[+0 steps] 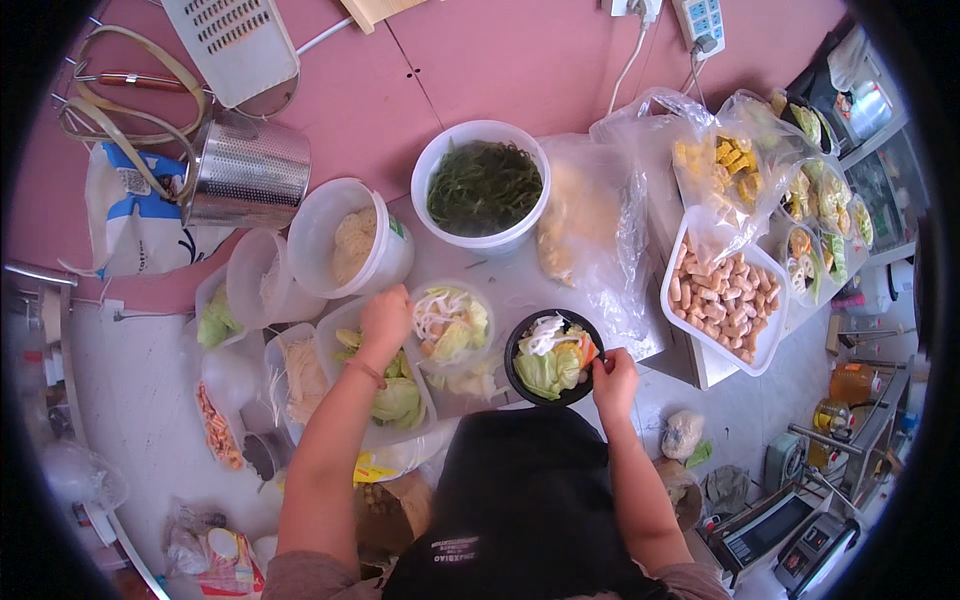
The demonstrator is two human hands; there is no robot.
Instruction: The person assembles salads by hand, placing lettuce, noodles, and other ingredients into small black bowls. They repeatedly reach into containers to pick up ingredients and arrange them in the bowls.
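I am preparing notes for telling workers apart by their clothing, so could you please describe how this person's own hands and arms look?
Both the left hand and right hand are without gloves. A thin reddish band circles the left wrist; none shows on the right. Short grey-brown sleeves leave the forearms bare.

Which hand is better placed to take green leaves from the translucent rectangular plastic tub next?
Probably the left hand: it is nearer the tub and leaves, while the right hand holds the round black bowl, farther away.
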